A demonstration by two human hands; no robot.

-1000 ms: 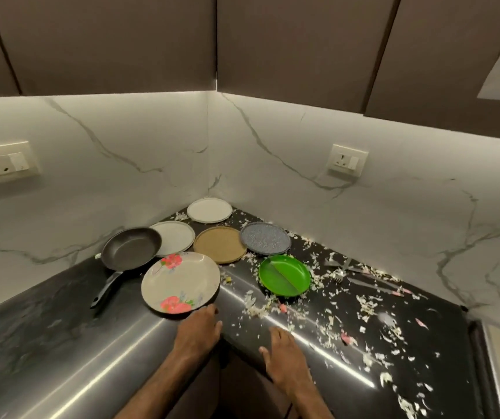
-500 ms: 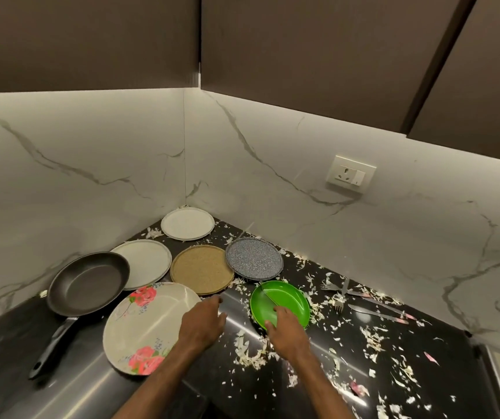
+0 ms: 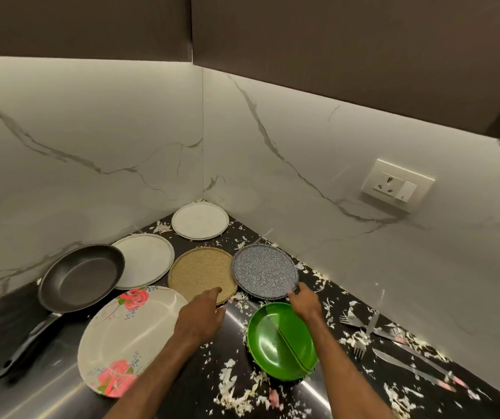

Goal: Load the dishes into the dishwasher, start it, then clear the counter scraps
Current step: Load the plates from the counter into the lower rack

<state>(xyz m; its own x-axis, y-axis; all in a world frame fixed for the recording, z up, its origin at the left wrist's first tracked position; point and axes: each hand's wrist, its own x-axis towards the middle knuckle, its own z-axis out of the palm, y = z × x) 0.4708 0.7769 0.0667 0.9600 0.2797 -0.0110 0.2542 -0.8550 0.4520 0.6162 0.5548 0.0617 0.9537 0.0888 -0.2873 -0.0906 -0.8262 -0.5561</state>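
Observation:
Several plates lie flat in the counter corner: a white plate (image 3: 200, 220) at the back, a second white plate (image 3: 144, 260), a tan plate (image 3: 202, 275), a grey speckled plate (image 3: 264, 270), a green divided plate (image 3: 282, 340) and a large floral plate (image 3: 131, 337). A black frying pan (image 3: 82, 276) sits at the left, handle toward me. My left hand (image 3: 200, 313) reaches over the tan plate's near rim, its fingertips touching it. My right hand (image 3: 303, 300) pinches the near rim of the grey speckled plate, just beyond the green plate.
Forks and knives (image 3: 366, 331) lie to the right on the black counter (image 3: 16, 334). Pale vegetable scraps (image 3: 236, 394) are strewn among the plates and along the right side. Marble walls close in the corner, with a wall socket (image 3: 398, 184) at the right.
Both hands moved forward from the counter's front edge over the plates. The left went to the tan plate, the right past the green plate to the grey one. The camera came closer.

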